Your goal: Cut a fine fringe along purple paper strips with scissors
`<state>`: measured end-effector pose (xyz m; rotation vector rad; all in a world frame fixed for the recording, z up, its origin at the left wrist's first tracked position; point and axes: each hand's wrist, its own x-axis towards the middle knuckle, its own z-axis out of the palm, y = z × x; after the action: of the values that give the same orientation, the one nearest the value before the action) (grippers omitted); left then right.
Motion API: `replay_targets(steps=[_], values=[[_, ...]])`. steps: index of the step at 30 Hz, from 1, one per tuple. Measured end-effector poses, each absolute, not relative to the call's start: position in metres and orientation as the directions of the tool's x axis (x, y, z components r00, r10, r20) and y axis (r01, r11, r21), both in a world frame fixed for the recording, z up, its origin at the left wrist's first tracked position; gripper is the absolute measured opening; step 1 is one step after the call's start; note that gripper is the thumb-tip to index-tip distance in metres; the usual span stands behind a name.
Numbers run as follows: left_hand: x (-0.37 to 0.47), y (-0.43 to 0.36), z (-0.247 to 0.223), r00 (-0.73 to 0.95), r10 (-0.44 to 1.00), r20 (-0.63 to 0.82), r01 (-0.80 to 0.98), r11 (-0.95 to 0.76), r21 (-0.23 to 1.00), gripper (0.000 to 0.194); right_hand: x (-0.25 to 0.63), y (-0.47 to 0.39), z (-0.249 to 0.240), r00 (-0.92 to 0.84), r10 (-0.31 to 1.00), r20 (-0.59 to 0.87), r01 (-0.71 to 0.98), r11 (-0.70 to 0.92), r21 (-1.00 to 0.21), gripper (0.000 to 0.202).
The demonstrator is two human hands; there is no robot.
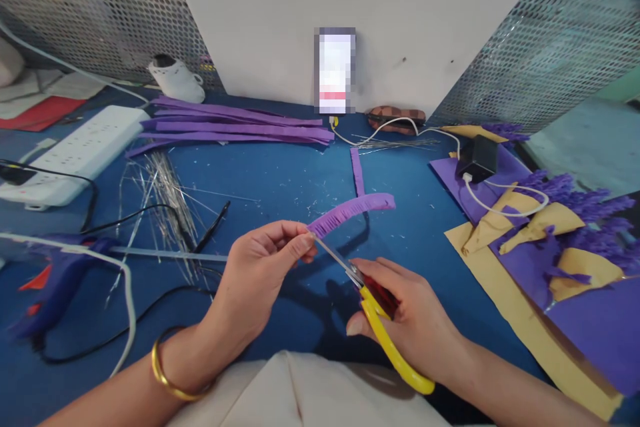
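My left hand [270, 267] pinches one end of a purple fringed strip [357, 209] between thumb and fingertips. The strip arches up and to the right, with fine cuts along its lower edge. From the pinch a thin, pale, straight length [331, 253], which looks like wire, runs down to the small metal head of pliers [383, 330]. My right hand [413, 310] is wrapped round these pliers, which have one yellow and one red handle. Whether the jaws touch the thin length is hard to tell. Behind the fringed strip a short purple strip [357, 170] lies on the blue table [295, 177].
Long purple strips [240, 125] and loose wires [167, 193] lie left, near a power strip [95, 150] and blue glue gun [57, 280]. A phone [336, 70] leans on the back board. Right are paper-wrapped purple flowers [543, 223] and a black charger [479, 157] with a white cable.
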<state>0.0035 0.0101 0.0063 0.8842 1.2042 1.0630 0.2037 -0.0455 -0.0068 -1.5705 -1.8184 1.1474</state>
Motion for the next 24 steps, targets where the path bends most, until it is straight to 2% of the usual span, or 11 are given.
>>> replay_targets(steps=[17,24], values=[[0.0044,0.0107,0.0019,0.007,0.957,-0.292,-0.144,0.290,0.946,0.008,0.2031,-0.0463,-0.0091,-0.171,0.985,-0.001,0.597,0.103,-0.795,0.046],[0.0042,0.0118,0.0018,-0.018,0.954,-0.298,-0.120,0.294,0.948,0.008,0.2035,-0.0449,-0.0121,-0.167,0.986,0.008,0.619,0.111,-0.778,0.047]])
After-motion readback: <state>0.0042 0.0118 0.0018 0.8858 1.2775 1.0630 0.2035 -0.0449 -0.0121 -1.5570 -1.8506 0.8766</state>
